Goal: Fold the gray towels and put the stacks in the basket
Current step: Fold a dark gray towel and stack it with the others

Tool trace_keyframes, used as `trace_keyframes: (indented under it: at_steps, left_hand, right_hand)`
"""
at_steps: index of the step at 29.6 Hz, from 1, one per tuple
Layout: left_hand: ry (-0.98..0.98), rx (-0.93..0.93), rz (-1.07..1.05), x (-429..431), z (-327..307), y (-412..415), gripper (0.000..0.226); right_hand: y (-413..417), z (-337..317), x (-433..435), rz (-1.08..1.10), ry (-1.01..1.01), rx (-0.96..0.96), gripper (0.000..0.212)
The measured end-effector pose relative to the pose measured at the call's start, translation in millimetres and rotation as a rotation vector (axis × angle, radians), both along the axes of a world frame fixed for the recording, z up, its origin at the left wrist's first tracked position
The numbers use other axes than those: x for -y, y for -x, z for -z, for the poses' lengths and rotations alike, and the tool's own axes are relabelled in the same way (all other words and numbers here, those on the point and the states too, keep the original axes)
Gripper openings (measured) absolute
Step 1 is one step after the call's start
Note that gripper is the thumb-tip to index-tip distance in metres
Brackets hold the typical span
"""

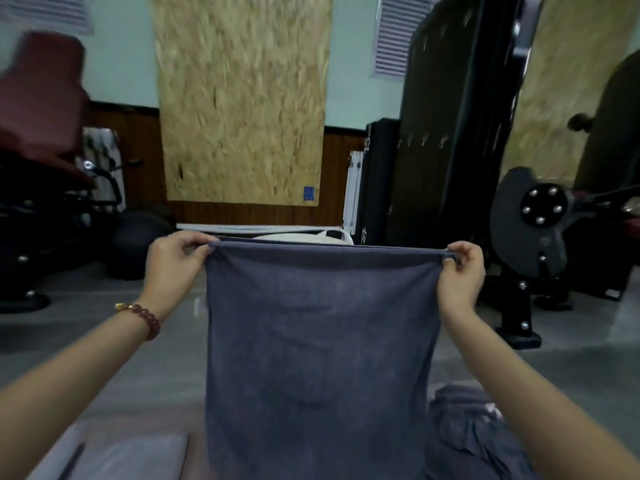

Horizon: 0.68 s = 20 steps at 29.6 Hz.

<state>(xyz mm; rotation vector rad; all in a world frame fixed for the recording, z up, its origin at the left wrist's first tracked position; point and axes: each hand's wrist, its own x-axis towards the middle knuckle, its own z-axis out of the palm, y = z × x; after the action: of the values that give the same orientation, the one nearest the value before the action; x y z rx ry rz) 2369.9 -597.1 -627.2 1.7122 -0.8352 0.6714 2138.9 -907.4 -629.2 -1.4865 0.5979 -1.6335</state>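
Above a gray floor [104, 341], left hand [173, 268] and right hand [462, 275] hold a gray towel [318, 358] hanging taut, fingers [195, 242] pinching its top corners.

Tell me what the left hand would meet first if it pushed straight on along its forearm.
The left hand pinches the towel, so it would meet that first. Beyond it, probably the white basket behind the top edge, though depth is unclear.

Pale green wall [349, 81], dark wood wainscot [138, 140] below. OSB panel [242, 98] centre, louvred vent [391, 36] to its right. Grey glossy floor [104, 341]. Black weight machine [450, 133] right; dark ball [138, 244], blurred red padded seat [41, 95] left
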Motion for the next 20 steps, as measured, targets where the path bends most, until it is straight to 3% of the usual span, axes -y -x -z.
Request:
trace_keyframes:
  at_steps: [8, 15, 20]
  left_hand:
    - [0.032, 0.057, 0.075, -15.2, -114.8, 30.0, 0.037]
    - [0.02, 0.07, 0.013, -23.1, -138.6, 44.7, 0.023]
    - [0.035, 0.036, 0.033, -33.1, -132.2, 62.6, 0.025]
  right_hand:
    - [16.7, -113.8, -5.0, 0.078, 0.155, -0.003, 0.027]
    - [42.6, -126.1, -8.7, 0.106, 0.188, -0.112, 0.037]
    - [61.0, -114.0, -8.7, 0.071, 0.161, -0.152, 0.037]
